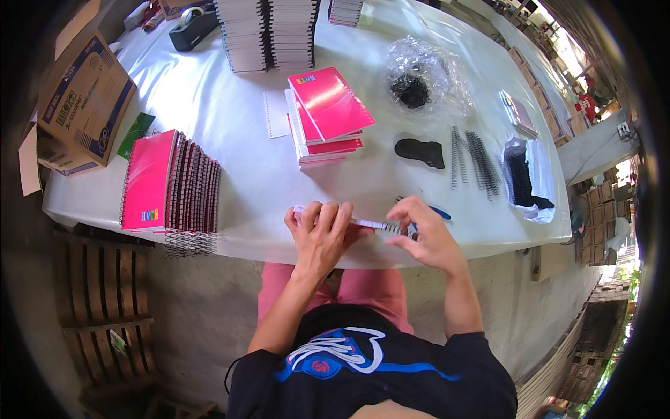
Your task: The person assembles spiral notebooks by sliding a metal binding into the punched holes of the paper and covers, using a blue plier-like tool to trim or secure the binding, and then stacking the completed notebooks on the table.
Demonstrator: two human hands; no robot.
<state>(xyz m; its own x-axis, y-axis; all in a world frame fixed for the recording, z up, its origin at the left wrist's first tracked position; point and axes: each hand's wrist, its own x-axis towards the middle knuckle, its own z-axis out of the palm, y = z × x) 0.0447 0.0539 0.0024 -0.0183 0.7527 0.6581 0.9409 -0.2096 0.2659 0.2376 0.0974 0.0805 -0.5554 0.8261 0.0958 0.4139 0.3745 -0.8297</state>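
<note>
Near the table's front edge, my left hand (pixel 317 229) is closed around a thin notebook (pixel 368 223), which is seen edge-on and partly hidden by the fingers. A dark spiral coil (pixel 392 228) shows at the notebook's right end. There my right hand (pixel 427 234) pinches the coil between bent fingers and thumb; the exact fingertip contact is partly hidden. Just behind the right hand lies a tool with a blue handle (pixel 438 211), its other end covered by the hand. Beyond my hands stands a pile of pink-covered notebooks (pixel 331 105) with no coils visible on them.
Coil-bound pink notebooks (pixel 150 181) are stacked at left, beside an open cardboard box (pixel 87 105). Tall notebook stacks (pixel 241 38) and a tape dispenser (pixel 192 29) stand at the back. Rightward lie a black pouch (pixel 420 152), loose coils (pixel 481 164) and clear plastic wrap (pixel 443 77).
</note>
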